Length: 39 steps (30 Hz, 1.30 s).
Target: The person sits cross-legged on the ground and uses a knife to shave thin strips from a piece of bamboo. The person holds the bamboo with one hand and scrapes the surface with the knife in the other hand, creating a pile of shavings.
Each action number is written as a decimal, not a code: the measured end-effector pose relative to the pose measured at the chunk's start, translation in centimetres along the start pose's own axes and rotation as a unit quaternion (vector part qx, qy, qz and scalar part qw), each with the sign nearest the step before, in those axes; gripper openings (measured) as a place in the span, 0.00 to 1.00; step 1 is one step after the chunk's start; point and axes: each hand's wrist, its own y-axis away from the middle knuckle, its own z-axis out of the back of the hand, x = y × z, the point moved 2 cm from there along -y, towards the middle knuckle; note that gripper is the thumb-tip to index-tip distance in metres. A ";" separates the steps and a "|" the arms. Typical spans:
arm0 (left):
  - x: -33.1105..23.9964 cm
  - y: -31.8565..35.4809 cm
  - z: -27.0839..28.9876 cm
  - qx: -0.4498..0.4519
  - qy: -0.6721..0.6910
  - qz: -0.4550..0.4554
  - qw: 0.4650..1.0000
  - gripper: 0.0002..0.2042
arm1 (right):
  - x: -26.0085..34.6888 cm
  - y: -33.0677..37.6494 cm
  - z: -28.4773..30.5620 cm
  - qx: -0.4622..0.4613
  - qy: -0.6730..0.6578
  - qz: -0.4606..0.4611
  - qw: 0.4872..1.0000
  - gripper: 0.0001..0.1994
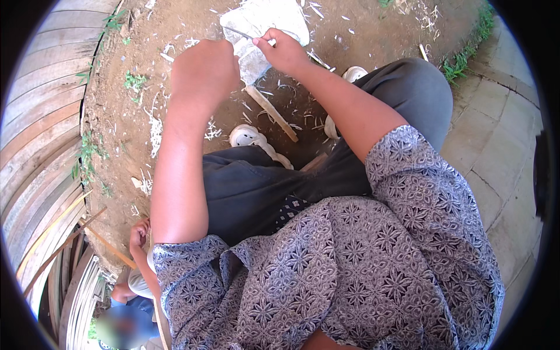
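Note:
My right hand (284, 51) is stretched forward over the dirt and pinches a thin dark strip (242, 32) that runs up and to the left from its fingers. My left hand (204, 73) is curled into a fist just to the left, back of the hand toward the camera; what it holds, if anything, is hidden. Between and beyond the two hands lies a pale grey-white slab or sack (265, 20). A short wooden stick (273, 114) lies on the ground below the hands, between my white shoes (248, 137).
Pale shavings (154, 128) litter the bare dirt. Curved wooden slats (41, 140) are stacked at the left, and paving stones (496, 140) lie at the right. At lower left another person's hand (139, 233) is beside long thin bamboo strips (64, 245).

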 end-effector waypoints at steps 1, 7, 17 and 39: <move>0.0 -0.1 0.1 -0.005 0.005 -0.004 1.000 0.12 | -1.6 -0.4 0.4 -0.010 0.009 -0.004 1.000 0.20; 0.7 -0.8 0.2 -0.004 0.021 0.004 1.000 0.13 | -1.6 -0.2 0.4 -0.033 0.022 -0.042 0.998 0.21; 2.1 -1.3 -0.5 -0.008 0.043 0.003 0.999 0.14 | 2.2 0.5 -1.4 -0.037 -0.054 0.041 0.997 0.22; 3.1 -1.8 0.5 0.038 0.091 0.008 0.995 0.16 | 3.0 0.0 0.6 -0.019 -0.079 0.007 0.997 0.27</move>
